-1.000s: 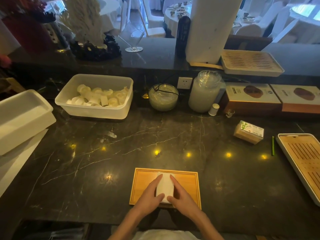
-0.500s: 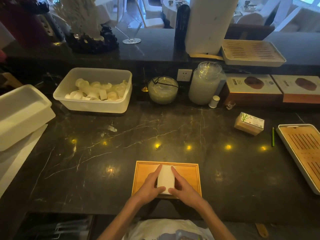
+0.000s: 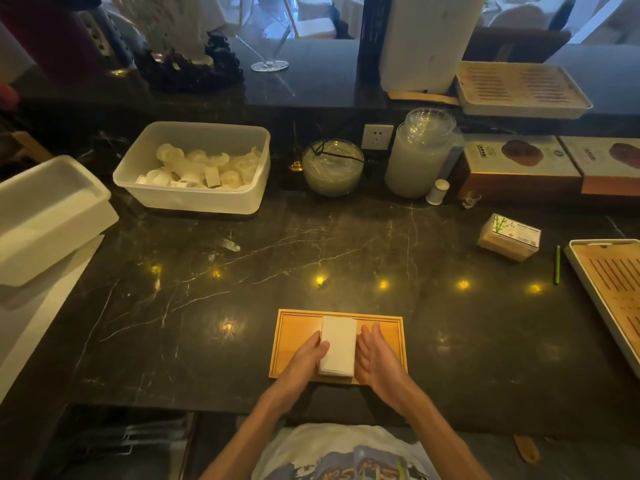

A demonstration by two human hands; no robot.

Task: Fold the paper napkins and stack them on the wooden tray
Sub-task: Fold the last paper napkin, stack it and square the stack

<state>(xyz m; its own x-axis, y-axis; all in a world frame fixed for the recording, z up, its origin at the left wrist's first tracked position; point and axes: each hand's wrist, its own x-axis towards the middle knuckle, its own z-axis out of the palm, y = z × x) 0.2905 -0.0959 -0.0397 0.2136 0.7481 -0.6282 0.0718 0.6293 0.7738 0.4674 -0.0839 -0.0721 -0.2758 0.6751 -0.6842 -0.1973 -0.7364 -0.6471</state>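
Napkins (image 3: pixel 338 345) stacked white, lengthwise, at centre of tray (image 3: pixel 381 329), lower middle of frame. Tray set on dark counter (image 3: pixel 277 258) near front edge. Stack flanked by both hands: left hand (image 3: pixel 304 358) laid against left side, fingers flat, nothing gripped; right hand (image 3: pixel 375 356) spread open just beside right edge, contact not discernible. Plastic tub (image 3: pixel 197 199) seen upper left, small box (image 3: pixel 508 237) at right.

napkins (image 3: pixel 338 344): white folded stack, squared, lying flat | wooden tray (image 3: pixel 384 336): rectangular, light wood, stack at centre
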